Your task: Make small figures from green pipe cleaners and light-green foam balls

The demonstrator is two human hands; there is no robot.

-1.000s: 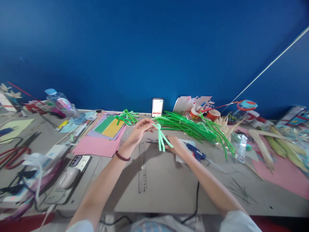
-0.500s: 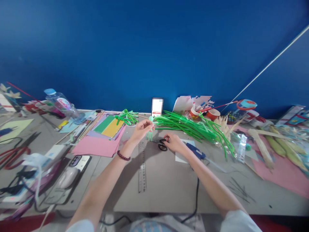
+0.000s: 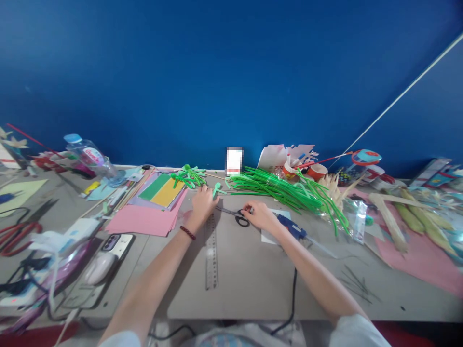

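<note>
My left hand [image 3: 203, 201] is low over the table, its fingers curled beside a small light green pipe-cleaner piece [image 3: 217, 188] with a rounded top. The piece sticks out at the fingertips, and the hand partly covers it. At the middle of the table, my right hand [image 3: 258, 215] has its fingers closed at the upper handle loop of black-handled scissors [image 3: 241, 220], whose blades point left towards my left hand. A clear ruler [image 3: 211, 255] lies below my left hand. Just behind that hand is a pile of twisted green pipe cleaners [image 3: 191, 176].
A bundle of long green pipe cleaners [image 3: 278, 185] lies behind my right hand. To the right is a blue glue gun [image 3: 291, 226] on white paper. Coloured sheets [image 3: 142, 220], a phone [image 3: 119, 243] and a bottle [image 3: 90, 154] are on the left. A lit screen [image 3: 234, 161] stands by the wall.
My left hand has come down and left with the light green piece, from above the ruler towards the table. My right hand stays at the scissors' handle, its fingers now closer in.
</note>
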